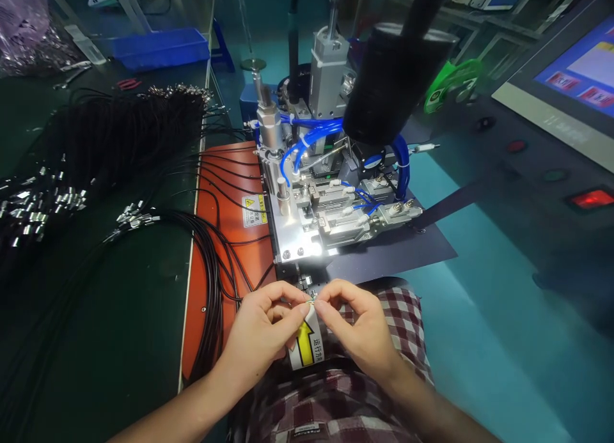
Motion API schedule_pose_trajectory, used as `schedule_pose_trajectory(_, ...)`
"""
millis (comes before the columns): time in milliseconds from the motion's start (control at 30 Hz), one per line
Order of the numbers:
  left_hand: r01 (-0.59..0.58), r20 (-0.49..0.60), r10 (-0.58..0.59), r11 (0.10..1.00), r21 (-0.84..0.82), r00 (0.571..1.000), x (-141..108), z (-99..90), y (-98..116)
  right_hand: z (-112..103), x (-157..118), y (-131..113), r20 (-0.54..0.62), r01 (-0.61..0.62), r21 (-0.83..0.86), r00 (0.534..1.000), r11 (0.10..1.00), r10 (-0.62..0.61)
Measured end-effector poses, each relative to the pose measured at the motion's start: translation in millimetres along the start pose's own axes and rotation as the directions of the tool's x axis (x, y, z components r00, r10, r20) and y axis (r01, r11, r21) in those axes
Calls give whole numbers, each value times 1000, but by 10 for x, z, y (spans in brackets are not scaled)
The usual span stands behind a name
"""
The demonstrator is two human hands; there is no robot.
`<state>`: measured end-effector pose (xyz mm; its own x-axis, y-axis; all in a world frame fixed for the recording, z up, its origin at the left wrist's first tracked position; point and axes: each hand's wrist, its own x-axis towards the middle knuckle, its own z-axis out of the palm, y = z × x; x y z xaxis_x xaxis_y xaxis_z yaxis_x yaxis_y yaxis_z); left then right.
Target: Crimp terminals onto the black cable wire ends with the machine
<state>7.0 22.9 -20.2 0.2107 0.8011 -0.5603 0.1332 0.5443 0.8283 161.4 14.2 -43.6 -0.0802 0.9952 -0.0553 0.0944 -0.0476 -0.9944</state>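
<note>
My left hand (pixel 266 325) and my right hand (pixel 357 321) meet fingertip to fingertip just in front of the machine. Between the pinched thumbs and forefingers are short thin wires (pixel 311 300), pale and greenish, partly hidden by the fingertips. Below them lies a white label with a yellow arrow (pixel 306 347). Directly ahead stands the metal machine (pixel 292 229) with blue air tubes (pixel 316 133). Black cables (pixel 211 270) loop on the orange plate (pixel 233 206) left of my left hand, and several more run into the machine's left side.
On the dark table (pixel 144 328) at left lie a big bundle of black cables (pixel 129 123) with metal ends, and a blue tray (pixel 160 50). A black cylinder (pixel 388 85) hangs over the machine. At right are a screen (pixel 580 66) and a lit red switch (pixel 592 199).
</note>
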Motion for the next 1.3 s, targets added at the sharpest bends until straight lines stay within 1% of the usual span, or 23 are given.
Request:
schedule_pose_trajectory(100,-5,2,5,1000,-8,1000,-6,-4,16,20,15,6,17,-85,106,996,991,83)
schedule_pose_trajectory(167,-21,2,21,1000,-12,1000,-9,-7,26,35,19,10,24,-115,149,993,982,113)
schedule_pose_trajectory(267,-34,11,35,999,-15,999,-13,-10,40,47,10,4,4,-84,135,996,987,85)
schedule_pose_trajectory(367,-10,20,10,1000,-20,1000,-19,-13,50,25,3,-4,11,-45,98,999,994,44)
schedule_pose_trajectory(433,-6,23,6,1000,-22,1000,-25,-15,57,-9,12,0,60,-57,107,997,993,50)
schedule_pose_trajectory(533,-6,21,6,1000,-6,1000,-34,-18,76,-64,44,22,122,-112,174,988,978,92)
schedule_pose_trajectory(633,3,17,-3,1000,15,1000,-39,-20,92,-93,77,39,141,-134,231,985,964,103)
schedule_pose_trajectory(700,0,20,0,1000,24,1000,-37,-20,89,-99,88,34,140,-121,227,986,966,90)
schedule_pose_trajectory(800,-18,26,17,999,34,1000,-29,-17,70,-97,81,6,100,-33,126,995,991,21)
schedule_pose_trajectory(867,-31,27,30,999,40,999,-24,-14,59,-94,65,-15,58,73,26,996,997,-75)
schedule_pose_trajectory(933,-38,29,37,998,43,999,-20,-12,55,-91,47,-27,29,186,-70,982,980,-184)
schedule_pose_trajectory(1000,-41,30,40,998,43,999,-18,-13,56,-91,33,-28,24,276,-154,961,949,-276)
schedule_pose_trajectory(1133,-42,35,41,998,36,999,-21,-19,53,-98,20,-3,43,408,-296,909,864,-414)
schedule_pose_trajectory(1200,-40,34,39,999,29,999,-22,-20,47,-104,17,12,56,456,-349,882,819,-468)
schedule_pose_trajectory(1300,-38,30,37,999,22,999,-18,-16,38,-116,2,29,83,499,-420,853,758,-516)
